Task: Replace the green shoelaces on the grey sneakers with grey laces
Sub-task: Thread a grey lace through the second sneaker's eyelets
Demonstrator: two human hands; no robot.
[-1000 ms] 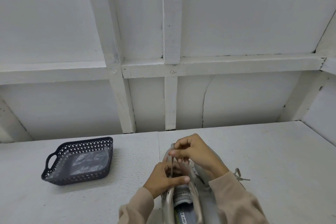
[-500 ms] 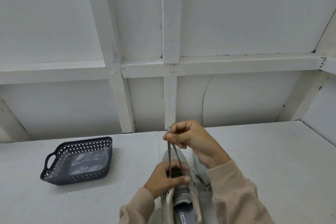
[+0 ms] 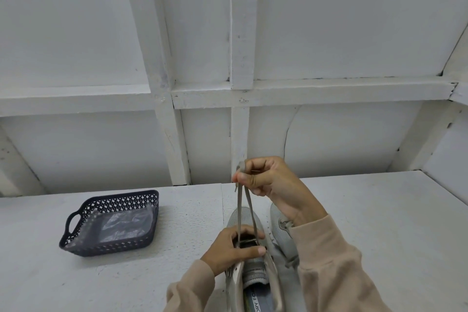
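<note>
A grey sneaker (image 3: 253, 273) lies on the white table with its toe pointing away from me and its opening toward the bottom edge. My left hand (image 3: 231, 247) clamps the sneaker over its eyelets. My right hand (image 3: 272, 180) is raised above the toe and pinches both ends of a grey lace (image 3: 244, 210), which runs taut down into the lowest eyelets. A second grey sneaker (image 3: 282, 230) lies just to the right, partly hidden by my right forearm, with a grey lace in it. No green lace shows.
A dark perforated plastic basket (image 3: 111, 223) with a clear plastic bag inside stands on the table to the left. A white panelled wall with wooden battens rises right behind the table (image 3: 379, 223).
My right hand has lifted up and away from the sneaker, drawing the two lace ends taut above the toe. My left hand has stayed on the shoe.
</note>
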